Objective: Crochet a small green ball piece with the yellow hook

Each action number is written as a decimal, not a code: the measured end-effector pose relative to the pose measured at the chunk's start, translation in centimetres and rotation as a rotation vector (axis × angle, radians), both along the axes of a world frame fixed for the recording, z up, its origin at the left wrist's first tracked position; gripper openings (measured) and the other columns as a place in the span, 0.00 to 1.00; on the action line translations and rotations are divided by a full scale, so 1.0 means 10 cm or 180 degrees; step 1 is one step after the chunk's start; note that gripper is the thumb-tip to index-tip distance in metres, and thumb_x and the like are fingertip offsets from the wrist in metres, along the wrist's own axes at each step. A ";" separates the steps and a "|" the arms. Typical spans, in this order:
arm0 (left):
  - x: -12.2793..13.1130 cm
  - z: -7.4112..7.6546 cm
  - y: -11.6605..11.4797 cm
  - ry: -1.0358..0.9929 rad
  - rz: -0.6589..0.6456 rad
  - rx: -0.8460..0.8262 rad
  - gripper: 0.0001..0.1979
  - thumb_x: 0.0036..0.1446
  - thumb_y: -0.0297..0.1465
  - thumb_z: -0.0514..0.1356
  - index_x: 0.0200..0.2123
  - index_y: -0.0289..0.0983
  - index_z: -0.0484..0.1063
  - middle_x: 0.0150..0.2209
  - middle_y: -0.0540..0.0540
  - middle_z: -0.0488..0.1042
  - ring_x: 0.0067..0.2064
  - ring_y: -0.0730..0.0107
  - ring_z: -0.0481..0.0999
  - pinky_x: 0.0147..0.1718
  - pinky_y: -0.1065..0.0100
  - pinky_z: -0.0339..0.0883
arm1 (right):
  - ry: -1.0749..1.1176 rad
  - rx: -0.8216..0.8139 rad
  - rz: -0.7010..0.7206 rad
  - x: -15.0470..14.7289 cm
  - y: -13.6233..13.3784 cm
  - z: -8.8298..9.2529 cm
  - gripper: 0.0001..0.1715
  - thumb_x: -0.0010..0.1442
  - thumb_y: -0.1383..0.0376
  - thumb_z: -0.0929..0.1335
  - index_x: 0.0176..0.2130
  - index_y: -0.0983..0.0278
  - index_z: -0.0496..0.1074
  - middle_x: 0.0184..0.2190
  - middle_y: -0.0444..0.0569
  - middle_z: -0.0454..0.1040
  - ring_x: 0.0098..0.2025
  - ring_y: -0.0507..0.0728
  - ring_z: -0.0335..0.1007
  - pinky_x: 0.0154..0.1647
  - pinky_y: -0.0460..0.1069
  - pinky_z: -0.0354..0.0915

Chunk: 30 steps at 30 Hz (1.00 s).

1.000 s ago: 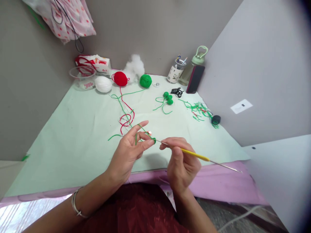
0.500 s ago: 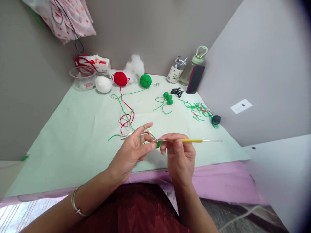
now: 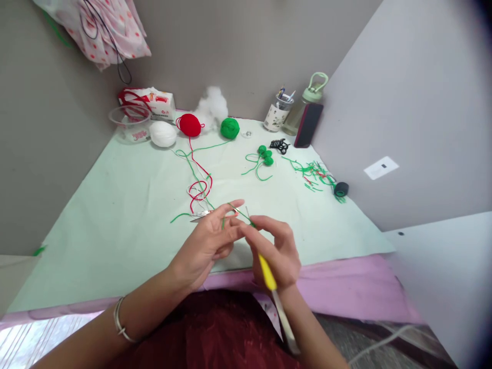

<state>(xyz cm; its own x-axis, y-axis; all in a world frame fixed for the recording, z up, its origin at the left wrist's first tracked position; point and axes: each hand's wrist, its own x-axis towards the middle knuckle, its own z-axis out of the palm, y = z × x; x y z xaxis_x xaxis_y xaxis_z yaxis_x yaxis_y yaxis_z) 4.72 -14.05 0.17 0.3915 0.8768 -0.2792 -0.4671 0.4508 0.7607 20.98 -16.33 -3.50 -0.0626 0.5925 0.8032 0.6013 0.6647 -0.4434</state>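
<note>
My right hand [image 3: 279,250] is closed around a crochet hook [image 3: 266,271] with a yellow handle. The hook's thin tip points up and away, and its rear end slants down towards my lap. Pinched in my left hand [image 3: 207,238] is a small green crochet piece [image 3: 252,223], mostly covered by fingers of both hands. A strand of green yarn [image 3: 241,211] runs from my raised left forefinger to the piece. Scissors [image 3: 200,217] lie partly hidden behind my left hand.
At the back are a white yarn ball [image 3: 163,134], a red yarn ball [image 3: 189,125], stuffing [image 3: 212,106] and a green yarn ball [image 3: 229,128]. Small green crocheted balls [image 3: 268,160], a black hair claw [image 3: 280,146], yarn scraps [image 3: 313,170] and a phone [image 3: 308,126] are to the right.
The crochet hook has swung from lying level, pointing left, to steeply slanted with its tip up. My right hand has turned with it and moved nearer my left fingers.
</note>
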 end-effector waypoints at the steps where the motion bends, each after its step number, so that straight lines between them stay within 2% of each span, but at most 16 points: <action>1: -0.01 0.00 0.01 -0.0073 -0.0048 -0.0113 0.34 0.55 0.34 0.76 0.62 0.36 0.72 0.28 0.58 0.65 0.22 0.83 0.46 0.20 0.71 0.38 | 0.0311 -0.0109 0.0063 -0.01 0.01 0.01 0.18 0.71 0.69 0.69 0.53 0.51 0.81 0.46 0.51 0.82 0.44 0.59 0.82 0.41 0.55 0.80; 4: -0.02 0.01 0.02 -0.0134 -0.0032 -0.0175 0.29 0.57 0.32 0.75 0.60 0.35 0.74 0.24 0.60 0.59 0.22 0.83 0.42 0.20 0.72 0.37 | 0.1510 -0.0666 0.0396 -0.02 0.04 0.07 0.14 0.75 0.65 0.65 0.46 0.57 0.81 0.36 0.49 0.81 0.33 0.55 0.78 0.33 0.53 0.76; 6: -0.01 0.02 0.02 -0.0124 0.0038 -0.0074 0.28 0.56 0.32 0.75 0.59 0.36 0.76 0.26 0.59 0.61 0.21 0.84 0.43 0.19 0.72 0.37 | 0.1987 -0.0978 0.0602 -0.04 0.08 0.10 0.14 0.75 0.62 0.65 0.43 0.59 0.81 0.34 0.48 0.81 0.29 0.53 0.75 0.30 0.51 0.74; 10: 0.04 0.03 -0.01 0.0124 0.0066 0.0124 0.26 0.56 0.33 0.75 0.57 0.38 0.78 0.32 0.54 0.70 0.23 0.84 0.49 0.19 0.72 0.40 | 0.1814 -0.1011 0.0683 -0.08 0.10 0.11 0.11 0.73 0.63 0.68 0.44 0.57 0.83 0.38 0.49 0.84 0.34 0.54 0.77 0.32 0.50 0.75; 13: 0.09 0.02 -0.04 0.0318 0.0207 0.0243 0.27 0.57 0.34 0.75 0.58 0.40 0.77 0.35 0.52 0.74 0.24 0.83 0.52 0.20 0.73 0.42 | 0.1435 -0.0812 0.0522 -0.09 0.07 0.07 0.13 0.73 0.67 0.68 0.48 0.54 0.83 0.39 0.48 0.84 0.36 0.55 0.79 0.34 0.51 0.77; 16: 0.10 0.00 -0.04 0.0089 0.0263 0.0079 0.29 0.54 0.34 0.77 0.59 0.38 0.77 0.31 0.55 0.69 0.23 0.84 0.49 0.20 0.73 0.41 | 0.0611 -0.0330 0.0173 -0.07 0.04 0.01 0.18 0.70 0.70 0.70 0.53 0.51 0.82 0.45 0.50 0.84 0.44 0.58 0.82 0.39 0.54 0.80; 18: 0.08 -0.01 -0.02 -0.0142 0.0200 -0.0140 0.27 0.54 0.34 0.77 0.56 0.36 0.79 0.26 0.58 0.62 0.22 0.83 0.44 0.20 0.73 0.39 | 0.0425 -0.0171 0.0060 -0.05 0.05 -0.01 0.18 0.68 0.70 0.72 0.53 0.50 0.82 0.47 0.51 0.83 0.46 0.59 0.82 0.40 0.54 0.80; 21: 0.03 -0.03 0.02 -0.0337 0.0175 -0.0288 0.19 0.56 0.31 0.74 0.51 0.34 0.82 0.22 0.61 0.54 0.22 0.83 0.39 0.19 0.73 0.39 | 0.1219 -0.0547 0.0150 -0.01 0.07 0.02 0.12 0.71 0.67 0.69 0.47 0.55 0.83 0.39 0.49 0.82 0.37 0.56 0.80 0.35 0.53 0.77; 24: 0.02 -0.03 0.04 -0.0226 0.0271 -0.0086 0.14 0.58 0.30 0.73 0.48 0.35 0.84 0.25 0.58 0.60 0.21 0.84 0.41 0.19 0.73 0.39 | 0.2105 -0.0963 0.0434 0.00 0.11 0.08 0.13 0.73 0.63 0.68 0.41 0.59 0.82 0.33 0.47 0.80 0.27 0.52 0.73 0.28 0.50 0.72; 27: 0.05 -0.03 0.02 0.0121 0.0271 0.0189 0.14 0.58 0.32 0.74 0.48 0.39 0.85 0.29 0.55 0.66 0.22 0.84 0.48 0.20 0.72 0.41 | 0.2125 -0.1118 0.0705 -0.03 0.11 0.10 0.10 0.72 0.62 0.70 0.41 0.59 0.83 0.35 0.48 0.82 0.30 0.53 0.74 0.30 0.50 0.72; 30: 0.05 -0.03 -0.01 0.0361 0.0202 0.0320 0.17 0.57 0.33 0.75 0.50 0.43 0.85 0.34 0.53 0.70 0.24 0.83 0.52 0.21 0.72 0.42 | 0.2019 -0.1187 0.0738 -0.04 0.11 0.09 0.09 0.71 0.63 0.70 0.43 0.56 0.84 0.38 0.47 0.84 0.32 0.53 0.75 0.33 0.50 0.72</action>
<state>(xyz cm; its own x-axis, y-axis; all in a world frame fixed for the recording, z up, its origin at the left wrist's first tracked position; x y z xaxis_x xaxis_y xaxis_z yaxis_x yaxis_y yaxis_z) 5.22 -14.11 -0.12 0.3052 0.9246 -0.2279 -0.4008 0.3418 0.8500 20.59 -15.28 -2.58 0.1877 0.8588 0.4766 0.0208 0.4817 -0.8761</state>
